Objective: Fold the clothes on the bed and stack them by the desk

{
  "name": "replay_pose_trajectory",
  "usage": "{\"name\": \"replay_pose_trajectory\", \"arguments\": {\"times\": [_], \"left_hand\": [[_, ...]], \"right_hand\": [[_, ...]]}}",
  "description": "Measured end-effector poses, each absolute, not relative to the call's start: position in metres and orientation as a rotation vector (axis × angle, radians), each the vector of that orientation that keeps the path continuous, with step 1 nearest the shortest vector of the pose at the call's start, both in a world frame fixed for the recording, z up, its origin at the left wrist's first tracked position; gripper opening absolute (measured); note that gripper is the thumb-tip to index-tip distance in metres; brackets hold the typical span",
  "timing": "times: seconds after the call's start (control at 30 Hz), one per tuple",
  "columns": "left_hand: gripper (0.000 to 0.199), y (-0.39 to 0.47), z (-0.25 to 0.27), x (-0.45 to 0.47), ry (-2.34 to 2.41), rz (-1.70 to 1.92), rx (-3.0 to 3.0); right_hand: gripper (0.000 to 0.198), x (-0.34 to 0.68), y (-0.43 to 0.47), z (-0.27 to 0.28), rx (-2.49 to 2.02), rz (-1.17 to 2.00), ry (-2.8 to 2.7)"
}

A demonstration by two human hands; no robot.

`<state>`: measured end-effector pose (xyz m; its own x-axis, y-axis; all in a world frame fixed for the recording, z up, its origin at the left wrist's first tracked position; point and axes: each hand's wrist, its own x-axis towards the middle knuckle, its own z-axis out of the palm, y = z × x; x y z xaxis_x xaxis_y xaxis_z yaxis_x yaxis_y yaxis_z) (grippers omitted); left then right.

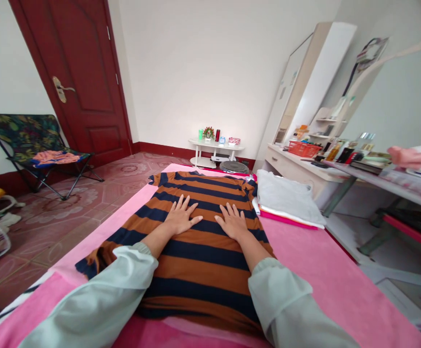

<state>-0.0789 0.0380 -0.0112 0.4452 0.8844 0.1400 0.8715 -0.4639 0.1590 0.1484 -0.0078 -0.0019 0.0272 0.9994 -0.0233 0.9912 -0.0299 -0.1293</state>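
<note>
A brown and navy striped shirt (203,249) lies spread over a pink cloth (304,270) in front of me. My left hand (181,217) rests flat on the shirt's upper left part, fingers spread. On the upper right part, my right hand (232,222) also lies flat with its fingers apart. Neither hand grips the fabric. One sleeve, at the lower left, is bunched up. Just right of the shirt sits a stack of folded clothes (286,195), a light grey piece on top.
A folding chair (29,140) with a pink-orange cloth on it stands at the left by a dark red door (76,72). A small white table (213,145) is at the far wall. On the right, a dresser (304,166) holds a red basket (304,148) and several bottles.
</note>
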Motion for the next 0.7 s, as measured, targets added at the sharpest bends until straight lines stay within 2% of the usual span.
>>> {"name": "replay_pose_trajectory", "arguments": {"times": [0.2, 0.4, 0.47, 0.6, 0.7], "left_hand": [[0.076, 0.008, 0.001, -0.086, 1.336, 0.306, 2.705], [0.079, 0.005, 0.001, -0.085, 1.333, 0.287, 2.707], [0.08, 0.008, -0.001, -0.085, 1.329, 0.298, 2.711], [0.08, 0.01, -0.005, -0.085, 1.32, 0.313, 2.715], [0.08, 0.01, -0.006, -0.084, 1.318, 0.313, 2.722]], "right_hand": [[0.071, 0.152, -0.035, 0.002, -2.054, 0.115, -2.225], [0.069, 0.158, -0.072, 0.014, -1.814, 0.143, -2.289], [0.064, 0.168, -0.095, 0.02, -1.653, 0.134, -2.301], [0.038, 0.197, -0.145, 0.031, -1.325, 0.132, -2.415], [0.03, 0.216, -0.174, 0.037, -1.264, 0.187, -2.543]]}}
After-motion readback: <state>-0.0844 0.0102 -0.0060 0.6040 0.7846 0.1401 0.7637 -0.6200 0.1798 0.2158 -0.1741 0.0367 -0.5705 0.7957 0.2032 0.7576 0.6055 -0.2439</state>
